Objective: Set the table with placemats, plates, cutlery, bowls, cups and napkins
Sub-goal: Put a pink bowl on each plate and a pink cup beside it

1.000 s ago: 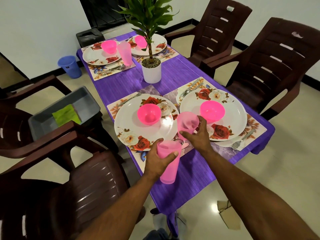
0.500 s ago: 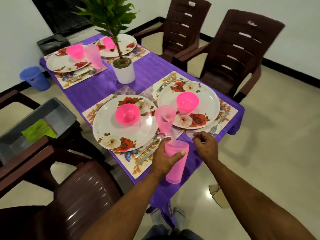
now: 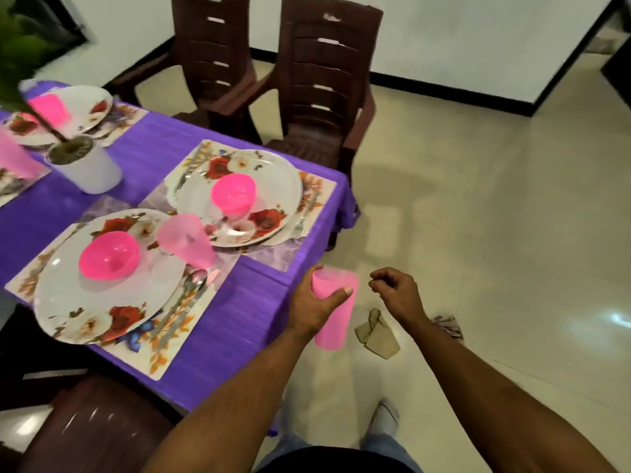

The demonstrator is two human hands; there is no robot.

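Placemats [image 3: 160,349], plates [image 3: 102,278], bowls [image 3: 109,256] were laid; left hand [image 3: 316,307] gripped a spare cup [image 3: 333,312] at five o'clock off the tabletop [image 3: 246,302]; right hand [image 3: 397,295] was loosely curled, empty; napkins seemingly remained.

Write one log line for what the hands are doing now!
left hand: holds pink cup | right hand: loosely curled, holds nothing | table: one cup standing

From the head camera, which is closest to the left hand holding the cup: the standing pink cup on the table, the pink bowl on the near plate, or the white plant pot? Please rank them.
Measured from the left hand, all three lie to its left:
1. Standing pink cup, between the two plates.
2. Pink bowl, on the near plate, further left.
3. White plant pot, far up the table at mid-table.
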